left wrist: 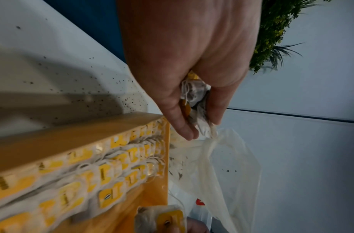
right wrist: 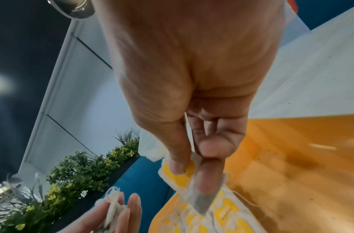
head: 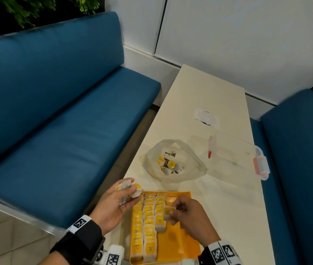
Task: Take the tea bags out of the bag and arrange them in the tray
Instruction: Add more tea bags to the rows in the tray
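Pinching one tea bag [head: 166, 217] over the orange tray [head: 187, 243], the right hand [head: 188, 215] likely extends the third row. The left hand [head: 113, 205] clutches a spare bunch [head: 130, 187] close by as stock; more wait in the plastic bag [head: 174, 163] on the tabletop [head: 218, 197].

We wear black wrist straps [head: 84, 238] carrying white blocks printed with black square markers [head: 222, 252]; both hands [head: 113, 204] are bare.

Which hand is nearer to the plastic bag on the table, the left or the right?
Left. The left hand, holding a bunch of tea bags, is just short of the plastic bag. The right hand is farther back, over the tray.
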Motion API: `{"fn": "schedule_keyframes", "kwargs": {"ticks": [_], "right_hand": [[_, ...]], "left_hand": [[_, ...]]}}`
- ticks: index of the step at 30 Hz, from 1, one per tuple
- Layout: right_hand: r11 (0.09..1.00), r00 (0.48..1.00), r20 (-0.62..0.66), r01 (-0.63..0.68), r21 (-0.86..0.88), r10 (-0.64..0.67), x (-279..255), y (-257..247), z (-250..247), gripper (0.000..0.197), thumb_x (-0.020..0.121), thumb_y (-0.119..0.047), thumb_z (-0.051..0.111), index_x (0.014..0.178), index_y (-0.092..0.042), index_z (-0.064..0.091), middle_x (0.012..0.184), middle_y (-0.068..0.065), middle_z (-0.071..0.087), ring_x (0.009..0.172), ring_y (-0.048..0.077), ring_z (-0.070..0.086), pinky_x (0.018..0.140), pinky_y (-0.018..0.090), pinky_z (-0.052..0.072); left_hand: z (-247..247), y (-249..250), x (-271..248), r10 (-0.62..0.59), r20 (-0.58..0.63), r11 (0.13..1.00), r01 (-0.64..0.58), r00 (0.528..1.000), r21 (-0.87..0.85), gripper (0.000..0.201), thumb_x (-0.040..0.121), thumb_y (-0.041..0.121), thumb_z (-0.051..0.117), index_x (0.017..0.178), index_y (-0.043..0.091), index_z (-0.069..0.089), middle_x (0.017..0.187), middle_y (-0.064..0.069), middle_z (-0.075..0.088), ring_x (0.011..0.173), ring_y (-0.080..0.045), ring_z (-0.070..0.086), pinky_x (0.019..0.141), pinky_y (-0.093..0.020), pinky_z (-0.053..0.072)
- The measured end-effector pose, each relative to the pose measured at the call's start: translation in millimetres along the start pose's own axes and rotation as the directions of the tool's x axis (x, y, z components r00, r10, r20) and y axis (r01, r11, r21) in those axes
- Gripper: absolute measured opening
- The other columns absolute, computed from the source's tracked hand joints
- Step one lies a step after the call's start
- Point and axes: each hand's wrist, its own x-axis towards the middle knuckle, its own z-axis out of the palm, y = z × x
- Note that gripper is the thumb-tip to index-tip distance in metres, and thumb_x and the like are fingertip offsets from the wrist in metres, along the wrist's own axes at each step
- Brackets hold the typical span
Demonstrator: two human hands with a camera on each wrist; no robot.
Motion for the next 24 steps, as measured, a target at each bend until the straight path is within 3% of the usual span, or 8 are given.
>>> {"fn": "schedule_keyframes", "kwargs": {"ticks": [2,4,7,9,11,13,19,24], "right_hand": [[0.999,0.999,0.022,-0.028,0.046,0.027,-0.1,5.7,3.9,0.009,0.090,-0.004,0.066,0.087,-0.009,0.060,0.076,0.011,0.072,0.067,0.022,0.074,0.053,0.032,0.052],[0.997,0.997,0.041,-0.061,0.055,0.059,1.1,12.9,7.4,0.009,0.091,0.001,0.062,0.088,-0.007,0.059,0.076,0.015,0.073,0.069,0.026,0.074,0.061,0.040,0.059],[0.992,0.989,0.088,-0.122,0.042,0.118,0.5,21.8,11.1,0.010,0.092,0.003,0.056,0.090,-0.007,0.058,0.073,0.017,0.073,0.071,0.036,0.073,0.069,0.048,0.060],[0.987,0.983,0.113,-0.153,0.048,0.147,-2.6,24.8,13.0,0.010,0.093,0.002,0.055,0.090,-0.007,0.056,0.069,0.016,0.072,0.064,0.034,0.072,0.060,0.040,0.059],[0.985,0.978,0.126,-0.170,0.031,0.165,-7.2,25.2,15.5,0.010,0.094,0.000,0.056,0.090,-0.009,0.055,0.066,0.014,0.071,0.053,0.022,0.068,0.047,0.028,0.050],[0.982,0.973,0.134,-0.191,0.002,0.189,-7.7,28.3,20.0,0.010,0.094,-0.001,0.055,0.090,-0.011,0.055,0.063,0.014,0.070,0.049,0.016,0.064,0.043,0.023,0.044],[0.961,0.951,0.134,-0.277,-0.018,0.277,5.4,38.5,37.8,0.013,0.093,-0.001,0.053,0.090,-0.013,0.057,0.066,0.012,0.069,0.047,0.015,0.064,0.041,0.023,0.043],[0.967,0.961,0.107,-0.255,0.004,0.254,11.5,41.9,47.8,0.012,0.090,0.000,0.057,0.087,-0.012,0.056,0.062,0.011,0.069,0.047,0.021,0.063,0.043,0.027,0.047]], "left_hand": [[0.4,-4.0,-3.0,-0.010,0.017,1.000,0.009,1.000,0.026,0.034,0.086,0.000,0.072,0.119,0.005,0.068,0.107,-0.019,0.074,0.105,-0.034,0.074,0.083,-0.041,0.064],[1.1,-7.4,-5.7,-0.020,0.028,0.999,0.018,0.999,0.045,0.030,0.089,-0.001,0.070,0.118,0.006,0.068,0.101,-0.017,0.076,0.095,-0.029,0.076,0.082,-0.040,0.065],[0.8,-12.2,-7.2,-0.031,0.041,0.998,0.029,0.999,0.063,0.029,0.089,-0.001,0.070,0.117,0.006,0.068,0.104,-0.018,0.075,0.097,-0.030,0.075,0.085,-0.042,0.064],[0.8,-15.4,-7.4,-0.042,0.049,0.996,0.038,0.998,0.075,0.032,0.087,0.000,0.072,0.118,0.006,0.068,0.112,-0.023,0.072,0.104,-0.034,0.073,0.086,-0.044,0.063],[1.5,-18.7,-6.6,-0.052,0.052,0.995,0.047,0.997,0.083,0.032,0.086,0.000,0.072,0.117,0.006,0.069,0.115,-0.024,0.071,0.106,-0.035,0.072,0.087,-0.044,0.063],[2.4,-20.8,-5.8,-0.053,0.048,0.995,0.049,0.997,0.086,0.031,0.086,-0.001,0.072,0.116,0.006,0.070,0.112,-0.024,0.070,0.107,-0.035,0.070,0.086,-0.044,0.063],[0.3,-22.0,-3.0,-0.041,0.060,0.992,0.033,0.997,0.122,0.035,0.084,0.000,0.075,0.118,0.007,0.070,0.110,-0.022,0.071,0.100,-0.032,0.073,0.083,-0.044,0.064],[-1.8,-22.5,-1.7,-0.037,0.068,0.989,0.027,0.997,0.145,0.038,0.079,0.004,0.078,0.116,0.009,0.071,0.115,-0.022,0.071,0.099,-0.030,0.074,0.084,-0.046,0.063]]}}
